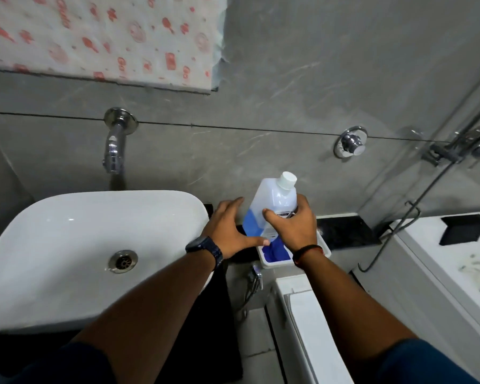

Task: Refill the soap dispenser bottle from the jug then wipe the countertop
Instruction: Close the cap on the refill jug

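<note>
One white basin (67,245) sat left of the black countertop (344,231). On that counter stood the jug (272,200), partly full of blue liquid, cap on, its base in a small white tray (324,249), I think. My right hand (291,225) curled round its body. My left hand (227,228) lay just beside it, fingers straight and spread.

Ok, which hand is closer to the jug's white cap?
Right. The right hand grips the jug just below the cap; the left hand is spread open lower down, beside the jug's base.
</note>
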Action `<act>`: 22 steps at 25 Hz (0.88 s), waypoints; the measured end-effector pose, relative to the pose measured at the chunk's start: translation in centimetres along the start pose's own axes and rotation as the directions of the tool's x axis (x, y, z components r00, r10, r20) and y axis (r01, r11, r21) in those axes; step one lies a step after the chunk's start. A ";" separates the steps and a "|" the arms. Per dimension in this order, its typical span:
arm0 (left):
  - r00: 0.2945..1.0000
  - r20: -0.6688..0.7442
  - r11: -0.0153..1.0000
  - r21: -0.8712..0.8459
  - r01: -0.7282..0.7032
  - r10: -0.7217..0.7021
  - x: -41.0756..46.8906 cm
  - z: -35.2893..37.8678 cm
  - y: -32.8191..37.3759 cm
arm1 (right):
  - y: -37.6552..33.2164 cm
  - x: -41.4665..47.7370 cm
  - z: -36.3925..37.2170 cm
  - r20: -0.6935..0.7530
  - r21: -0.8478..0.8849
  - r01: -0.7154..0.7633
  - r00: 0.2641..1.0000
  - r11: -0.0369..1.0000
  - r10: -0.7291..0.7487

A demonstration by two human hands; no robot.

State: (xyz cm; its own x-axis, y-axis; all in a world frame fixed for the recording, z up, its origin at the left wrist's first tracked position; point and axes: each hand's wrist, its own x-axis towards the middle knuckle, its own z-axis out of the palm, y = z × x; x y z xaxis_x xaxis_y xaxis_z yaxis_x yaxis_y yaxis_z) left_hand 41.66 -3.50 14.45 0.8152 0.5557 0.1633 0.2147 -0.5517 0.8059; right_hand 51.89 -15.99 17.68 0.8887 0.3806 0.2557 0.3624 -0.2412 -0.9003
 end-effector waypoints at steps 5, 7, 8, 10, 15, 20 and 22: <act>0.999 0.009 0.977 0.210 -0.034 0.033 8.1 10.1 -2.1 | 10.4 9.0 -4.6 -0.015 -0.121 -0.088 0.996 0.989 0.086; 0.999 0.042 0.961 0.274 -0.043 0.033 12.0 13.9 -3.9 | 15.0 13.3 -5.4 -0.017 -0.156 -0.132 0.991 0.979 0.131; 0.998 0.050 0.955 0.294 -0.038 0.024 13.8 15.6 -5.0 | 17.2 15.3 -5.5 -0.013 -0.179 -0.150 0.989 0.972 0.150; 0.998 0.056 0.938 0.345 -0.015 -0.005 16.3 18.4 -7.1 | 21.2 18.5 -5.3 0.000 -0.224 -0.167 0.985 0.960 0.171; 0.974 0.185 0.878 0.477 0.029 -0.132 19.4 24.4 -12.2 | 30.7 23.4 -3.9 0.033 -0.250 -0.189 0.979 0.950 0.203; 0.975 0.150 0.784 0.620 0.037 -0.165 19.2 27.5 -16.8 | 37.0 23.9 -2.2 0.023 -0.232 -0.218 0.973 0.948 0.230; 0.971 0.144 0.760 0.648 0.051 -0.188 19.0 28.4 -18.2 | 38.5 23.6 -1.8 0.030 -0.221 -0.215 0.974 0.951 0.227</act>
State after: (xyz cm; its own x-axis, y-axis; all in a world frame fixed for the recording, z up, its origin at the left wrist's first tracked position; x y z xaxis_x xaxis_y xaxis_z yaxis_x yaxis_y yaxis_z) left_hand 68.51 -0.50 -13.27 0.8292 0.5539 -0.0753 0.5533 -0.7941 0.2514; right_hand 87.33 -17.90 -10.35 0.9388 0.3427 0.0343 0.2161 -0.5086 -0.8334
